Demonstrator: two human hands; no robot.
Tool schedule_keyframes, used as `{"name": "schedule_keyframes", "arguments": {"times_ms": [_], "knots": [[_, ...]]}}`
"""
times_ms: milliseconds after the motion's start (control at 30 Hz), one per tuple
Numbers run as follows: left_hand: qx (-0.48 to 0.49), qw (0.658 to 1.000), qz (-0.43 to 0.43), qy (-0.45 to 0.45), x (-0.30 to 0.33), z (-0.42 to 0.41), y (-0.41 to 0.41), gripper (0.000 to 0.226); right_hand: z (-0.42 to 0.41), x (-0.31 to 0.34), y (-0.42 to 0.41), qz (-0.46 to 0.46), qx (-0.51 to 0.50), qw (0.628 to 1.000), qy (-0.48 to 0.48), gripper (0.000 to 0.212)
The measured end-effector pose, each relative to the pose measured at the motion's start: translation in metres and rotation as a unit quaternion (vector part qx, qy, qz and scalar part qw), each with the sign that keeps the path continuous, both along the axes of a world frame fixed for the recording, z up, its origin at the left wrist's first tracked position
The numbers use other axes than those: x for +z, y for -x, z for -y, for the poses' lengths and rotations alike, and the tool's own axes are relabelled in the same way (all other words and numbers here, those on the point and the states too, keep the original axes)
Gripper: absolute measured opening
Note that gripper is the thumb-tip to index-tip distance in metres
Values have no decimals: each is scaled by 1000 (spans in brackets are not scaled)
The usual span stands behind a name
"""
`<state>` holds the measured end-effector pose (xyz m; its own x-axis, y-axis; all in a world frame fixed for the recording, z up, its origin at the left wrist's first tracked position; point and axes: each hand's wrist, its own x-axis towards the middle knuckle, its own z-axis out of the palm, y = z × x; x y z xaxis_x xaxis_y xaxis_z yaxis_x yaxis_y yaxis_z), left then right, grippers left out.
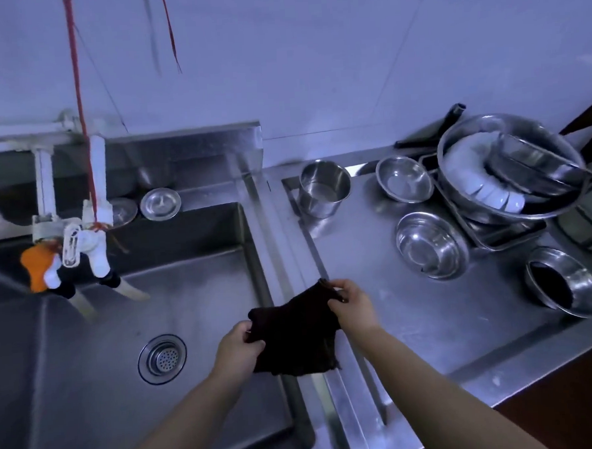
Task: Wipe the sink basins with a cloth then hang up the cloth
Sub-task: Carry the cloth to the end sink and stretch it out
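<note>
Both hands hold the dark cloth spread above the basin rim; left hand grips its lower corner, right hand pinches the top edge (likely readying to wipe); next, lower it into the basin.

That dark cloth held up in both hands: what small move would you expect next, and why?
Probably lowering the cloth into the basin to wipe. Left hand and right hand each pinch an edge, spreading it above the basin's right rim.
</note>
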<state>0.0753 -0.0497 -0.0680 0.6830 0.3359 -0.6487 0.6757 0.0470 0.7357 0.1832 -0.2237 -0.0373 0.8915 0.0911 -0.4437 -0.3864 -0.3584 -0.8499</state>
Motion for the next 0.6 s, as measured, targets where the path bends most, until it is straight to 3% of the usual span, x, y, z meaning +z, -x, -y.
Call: {"name": "schedule_keyframes", "arguments": {"times_ms": [233,367,600], "knots": [[98,993,53,39,-10,-3,-23,34,-10,-14,-38,40,19,999,-3,43],[91,992,17,86,-21,-4,-28,52,-8,-27,-48,2,62,996,57,53],[160,977,-56,126,-39,0,-29,54,4,-42,-31,17,57,991,118,37]]}}
